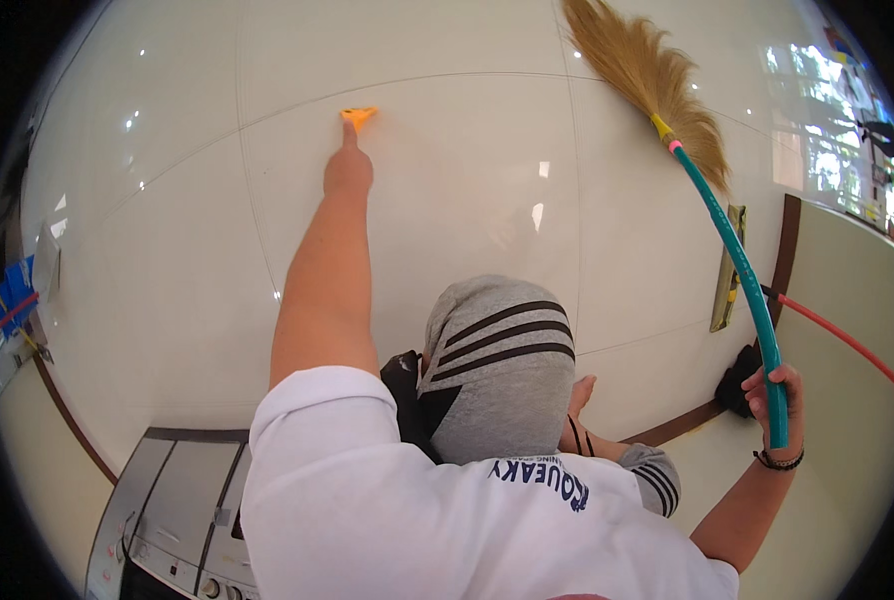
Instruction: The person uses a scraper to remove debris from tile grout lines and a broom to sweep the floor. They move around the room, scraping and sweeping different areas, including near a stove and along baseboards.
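Note:
My left arm stretches far forward over the glossy tiled floor [447,195]. At its end my left hand [349,166] grips a small orange plastic scraper [359,116], its wide edge at the floor and one finger laid along it. Most of the scraper's handle is hidden by the hand. Off to the right, my right hand [781,397] holds a soft grass broom by its teal-wrapped handle [739,262], near the end. The broom's tan bristles [649,75] fan out at the upper right. My bent knee in grey striped trousers [499,360] rises before me.
A flat mop head [728,270] with a red pole [837,330] leans by the wall at right, near a dark cloth-like object [739,382]. A metallic appliance with knobs [176,510] stands at lower left. A blue object [15,296] is at the far left.

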`<action>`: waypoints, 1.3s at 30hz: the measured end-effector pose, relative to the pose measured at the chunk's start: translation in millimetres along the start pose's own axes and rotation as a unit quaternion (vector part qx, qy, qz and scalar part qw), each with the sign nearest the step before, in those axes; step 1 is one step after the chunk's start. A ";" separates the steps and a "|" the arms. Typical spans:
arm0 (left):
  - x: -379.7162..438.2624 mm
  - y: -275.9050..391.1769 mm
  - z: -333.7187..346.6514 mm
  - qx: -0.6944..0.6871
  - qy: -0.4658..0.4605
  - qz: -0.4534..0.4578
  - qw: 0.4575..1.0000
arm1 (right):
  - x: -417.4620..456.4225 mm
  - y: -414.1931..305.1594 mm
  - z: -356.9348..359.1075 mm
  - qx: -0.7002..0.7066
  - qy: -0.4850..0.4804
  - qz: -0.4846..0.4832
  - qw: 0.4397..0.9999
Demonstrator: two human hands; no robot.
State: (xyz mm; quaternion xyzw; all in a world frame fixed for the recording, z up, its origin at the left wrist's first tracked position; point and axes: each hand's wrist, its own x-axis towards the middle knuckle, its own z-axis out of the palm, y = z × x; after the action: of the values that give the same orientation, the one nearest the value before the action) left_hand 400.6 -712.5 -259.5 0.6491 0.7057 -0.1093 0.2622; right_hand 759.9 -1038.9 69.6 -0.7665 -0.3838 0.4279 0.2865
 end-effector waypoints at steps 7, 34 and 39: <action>-3.9 -1.1 -1.2 0.030 -0.005 -0.008 1.000 | -3.7 1.6 -4.8 -0.020 0.013 0.014 1.000; -101.1 13.7 54.8 0.076 -0.114 0.241 0.961 | 20.6 13.1 0.6 0.019 0.064 -0.194 0.979; -166.9 -50.8 63.4 0.136 -0.241 0.236 0.931 | 11.6 18.2 1.1 0.028 0.095 -0.173 0.980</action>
State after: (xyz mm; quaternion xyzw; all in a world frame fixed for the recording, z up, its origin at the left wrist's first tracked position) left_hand 368.9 -893.9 -236.7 0.7805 0.4260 -0.2922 0.3521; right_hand 769.1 -1039.0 50.0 -0.7175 -0.4692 0.3076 0.4128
